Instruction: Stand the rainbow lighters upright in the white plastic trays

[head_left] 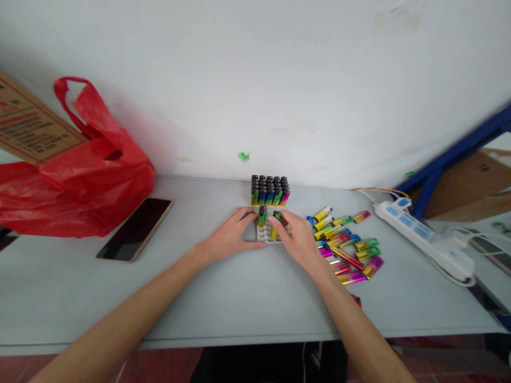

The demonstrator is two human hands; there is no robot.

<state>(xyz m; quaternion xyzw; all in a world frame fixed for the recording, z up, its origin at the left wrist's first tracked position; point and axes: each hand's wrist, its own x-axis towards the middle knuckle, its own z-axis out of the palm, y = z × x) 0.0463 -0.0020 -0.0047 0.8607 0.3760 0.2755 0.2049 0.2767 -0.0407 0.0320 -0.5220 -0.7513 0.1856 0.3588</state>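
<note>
A white tray point(261, 234) with small slots lies on the table between my hands. Upright lighters point(262, 217) with black tops stand in its back left corner. My left hand point(229, 234) rests at the tray's left side, its thumb and fingers spread apart around that edge. Over the tray's right part, my right hand point(297, 236) pinches a yellow-green lighter point(274, 230) held upright; its lower end is at the slots. Behind the tray stands a block of upright lighters point(270, 191) in rows. Loose colourful lighters point(339, 234) lie scattered right of my right hand.
At the left are a red plastic bag point(96, 181), a cardboard box point(34, 122) and a dark phone point(136, 229). A white power strip point(423, 239) with cables lies at the right, near a blue metal frame point(451, 151). A white wall rises behind the table.
</note>
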